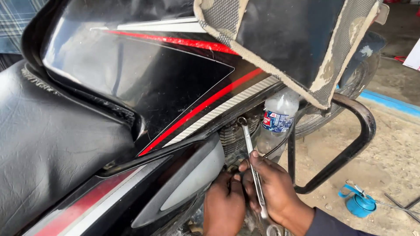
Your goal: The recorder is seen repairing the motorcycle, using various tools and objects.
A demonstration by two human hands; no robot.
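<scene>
A black motorcycle fuel tank (144,74) with red and silver stripes fills the upper left. A long silver wrench (250,150) runs from under the tank's lower edge down to my right hand (273,188), which grips its shaft. My left hand (224,203) sits just left of it, fingers curled against the engine area beside the grey side panel (192,179); what it touches is hidden. The wrench's upper ring end rests on a fastener near the engine fins (232,133).
A clear plastic bottle (276,118) is wedged behind the black crash guard bar (350,148). A worn padded cover (288,39) hangs over the tank top. The black seat (48,144) is at left. A blue oil can (359,203) lies on the sandy ground.
</scene>
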